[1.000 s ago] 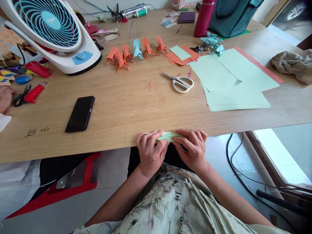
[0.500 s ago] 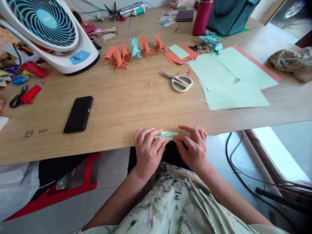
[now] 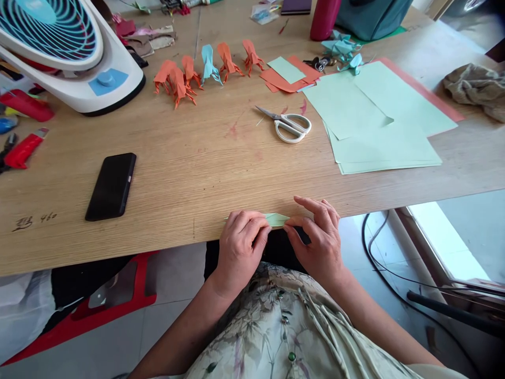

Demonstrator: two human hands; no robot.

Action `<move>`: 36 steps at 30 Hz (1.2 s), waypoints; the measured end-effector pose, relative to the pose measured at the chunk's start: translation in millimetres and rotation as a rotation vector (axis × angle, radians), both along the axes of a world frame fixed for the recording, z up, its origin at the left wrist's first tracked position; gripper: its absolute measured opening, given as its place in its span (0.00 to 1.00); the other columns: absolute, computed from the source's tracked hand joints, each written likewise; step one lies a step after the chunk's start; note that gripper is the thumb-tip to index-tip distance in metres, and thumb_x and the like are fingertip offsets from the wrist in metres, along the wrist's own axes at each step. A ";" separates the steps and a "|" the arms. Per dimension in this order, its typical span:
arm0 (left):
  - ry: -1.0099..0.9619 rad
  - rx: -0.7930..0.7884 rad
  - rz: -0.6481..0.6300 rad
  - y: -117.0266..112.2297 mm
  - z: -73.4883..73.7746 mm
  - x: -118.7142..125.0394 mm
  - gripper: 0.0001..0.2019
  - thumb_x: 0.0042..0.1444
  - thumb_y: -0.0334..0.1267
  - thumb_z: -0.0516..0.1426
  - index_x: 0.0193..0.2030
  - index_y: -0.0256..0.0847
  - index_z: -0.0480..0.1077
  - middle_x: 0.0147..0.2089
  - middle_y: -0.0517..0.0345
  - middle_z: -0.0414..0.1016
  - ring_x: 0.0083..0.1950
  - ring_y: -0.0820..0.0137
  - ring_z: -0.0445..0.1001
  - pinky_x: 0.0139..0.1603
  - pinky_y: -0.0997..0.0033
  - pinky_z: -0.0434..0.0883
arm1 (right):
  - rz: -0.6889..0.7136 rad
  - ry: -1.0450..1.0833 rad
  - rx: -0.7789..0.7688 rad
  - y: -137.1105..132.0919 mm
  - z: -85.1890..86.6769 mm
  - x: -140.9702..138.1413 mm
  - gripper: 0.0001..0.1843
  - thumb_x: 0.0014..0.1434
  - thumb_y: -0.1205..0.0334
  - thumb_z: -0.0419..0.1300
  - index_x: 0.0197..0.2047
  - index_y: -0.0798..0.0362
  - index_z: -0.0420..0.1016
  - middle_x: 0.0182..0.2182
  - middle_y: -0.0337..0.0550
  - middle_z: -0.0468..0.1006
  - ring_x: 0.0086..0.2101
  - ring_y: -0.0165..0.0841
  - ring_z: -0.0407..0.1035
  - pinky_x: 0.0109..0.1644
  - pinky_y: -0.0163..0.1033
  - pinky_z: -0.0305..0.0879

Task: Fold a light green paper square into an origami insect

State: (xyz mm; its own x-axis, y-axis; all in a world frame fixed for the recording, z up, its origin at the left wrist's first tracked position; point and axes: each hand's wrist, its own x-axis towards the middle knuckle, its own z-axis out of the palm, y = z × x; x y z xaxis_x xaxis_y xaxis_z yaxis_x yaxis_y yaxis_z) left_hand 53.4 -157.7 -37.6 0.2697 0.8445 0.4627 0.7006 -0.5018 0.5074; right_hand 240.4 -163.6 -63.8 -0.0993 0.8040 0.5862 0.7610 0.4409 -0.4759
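A narrow piece of folded light-green paper [image 3: 276, 219] lies at the table's front edge between my two hands. My left hand [image 3: 241, 242] pinches its left part, with the fingers pressed together over it; a thin tip of paper shows past them on the left. At the right end, my right hand [image 3: 317, 234] pinches the paper between thumb and index finger, its other fingers raised. The fingers hide much of the paper's two ends.
White-handled scissors [image 3: 292, 128] lie mid-table, with green sheets [image 3: 389, 150] to their right. Several folded orange paper figures [image 3: 223, 59] and a blue one [image 3: 210, 64] stand behind. A phone [image 3: 111, 186] and a fan [image 3: 114, 89] are on the left.
The view has tilted down and shifted a little. My left hand's fingers have closed further over the paper, and its left tip now shows beyond them. My right hand keeps its pinch.
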 end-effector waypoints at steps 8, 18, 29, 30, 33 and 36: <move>0.034 0.004 -0.005 0.4 1.8 -1.1 0.04 0.65 0.29 0.60 0.41 0.42 0.72 0.42 0.56 0.78 0.44 0.67 0.73 0.48 0.64 0.71 | -0.070 -0.015 0.016 -8.7 3.8 18.0 0.07 0.61 0.67 0.67 0.41 0.46 0.76 0.53 0.47 0.76 0.50 0.44 0.72 0.63 0.60 0.61; 0.074 -0.020 -0.040 -0.6 0.9 -5.9 0.04 0.64 0.29 0.60 0.43 0.41 0.71 0.45 0.55 0.77 0.47 0.67 0.72 0.53 0.64 0.71 | 0.073 -0.087 -0.144 3.4 22.8 8.3 0.03 0.65 0.64 0.65 0.39 0.46 0.76 0.32 0.38 0.75 0.32 0.32 0.66 0.44 0.46 0.57; 0.070 -0.031 -0.034 2.0 1.5 -5.3 0.04 0.63 0.29 0.61 0.42 0.40 0.72 0.44 0.54 0.77 0.46 0.66 0.72 0.51 0.63 0.71 | 0.056 -0.074 -0.220 6.0 28.0 6.0 0.03 0.65 0.64 0.65 0.38 0.48 0.75 0.32 0.38 0.72 0.32 0.32 0.66 0.43 0.45 0.57; 0.071 -0.031 -0.031 2.2 2.0 -5.2 0.04 0.63 0.29 0.61 0.42 0.40 0.71 0.44 0.54 0.76 0.46 0.66 0.72 0.50 0.64 0.71 | 0.051 -0.083 -0.230 6.2 28.7 5.4 0.03 0.65 0.64 0.64 0.38 0.48 0.75 0.32 0.38 0.72 0.33 0.32 0.66 0.44 0.46 0.57; 0.064 -0.044 -0.043 3.0 4.6 -5.4 0.05 0.62 0.28 0.61 0.42 0.40 0.71 0.44 0.53 0.76 0.46 0.66 0.71 0.50 0.64 0.71 | 0.048 -0.121 -0.262 7.1 31.1 4.0 0.04 0.66 0.65 0.63 0.37 0.49 0.74 0.33 0.39 0.71 0.34 0.33 0.65 0.44 0.46 0.56; 0.059 -0.056 -0.064 3.8 6.9 -5.5 0.05 0.63 0.28 0.62 0.42 0.39 0.71 0.45 0.52 0.76 0.46 0.66 0.70 0.51 0.64 0.70 | 0.044 -0.149 -0.277 7.8 32.8 2.8 0.05 0.66 0.65 0.63 0.36 0.50 0.72 0.33 0.40 0.71 0.34 0.34 0.65 0.44 0.46 0.56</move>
